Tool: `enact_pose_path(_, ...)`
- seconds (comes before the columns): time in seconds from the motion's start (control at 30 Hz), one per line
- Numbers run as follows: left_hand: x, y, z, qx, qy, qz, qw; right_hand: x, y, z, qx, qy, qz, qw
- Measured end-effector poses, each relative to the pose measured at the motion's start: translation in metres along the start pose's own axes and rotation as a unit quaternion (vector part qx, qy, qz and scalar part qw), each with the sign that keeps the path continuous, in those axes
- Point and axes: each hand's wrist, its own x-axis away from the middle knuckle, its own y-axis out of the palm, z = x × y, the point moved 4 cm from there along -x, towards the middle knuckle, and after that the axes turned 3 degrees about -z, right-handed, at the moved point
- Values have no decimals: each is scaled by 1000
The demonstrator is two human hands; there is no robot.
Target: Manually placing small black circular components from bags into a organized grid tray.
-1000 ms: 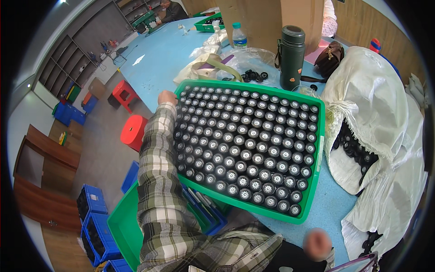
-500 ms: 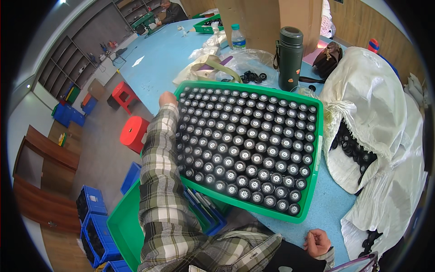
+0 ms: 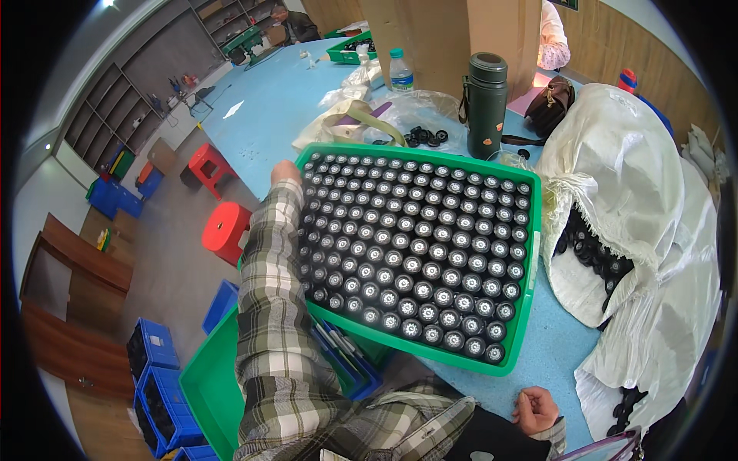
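A green tray (image 3: pixel 513 355) lies in front of me on the blue table, tilted across my view. Rows of small black wheels (image 3: pixel 419 246) with silvery centres fill it. My left arm, in a plaid sleeve, reaches along the tray's left side, and my left hand (image 3: pixel 284 172) is at its far left corner; the fingers are hidden. Past the tray's near right corner, my right hand (image 3: pixel 536 410) rests by the table edge, apart from the tray. Its fingers are curled in, and nothing shows in them.
White woven sacks (image 3: pixel 615 154) with black parts stand at the right. Beyond the tray are a dark green flask (image 3: pixel 486 107), a water bottle (image 3: pixel 400 72) and loose wheels (image 3: pixel 425 137). Red stools (image 3: pixel 225 230) and blue crates (image 3: pixel 165 403) stand left. A person (image 3: pixel 294 24) sits far off.
The view has shifted slightly, so the tray and table items sit a little differently. Both hands keep their places by the tray and table edge. More of a person's sleeve shows behind the cardboard box.
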Motion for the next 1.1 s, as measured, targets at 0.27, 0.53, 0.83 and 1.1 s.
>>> enact_pose_path(0.27,11,-36,-55,214,51,3,975,-2,3,-5,-11,29,-1,1000)
enact_pose_path(0.53,96,-125,-81,595,-15,-7,803,-6,5,-7,-13,30,9,999)
enact_pose_path(0.83,263,-203,-32,587,45,84,804,11,-41,-72,-40,-137,69,987)
enact_pose_path(1.1,329,-237,41,587,131,35,798,61,-129,-182,-41,-439,137,887)
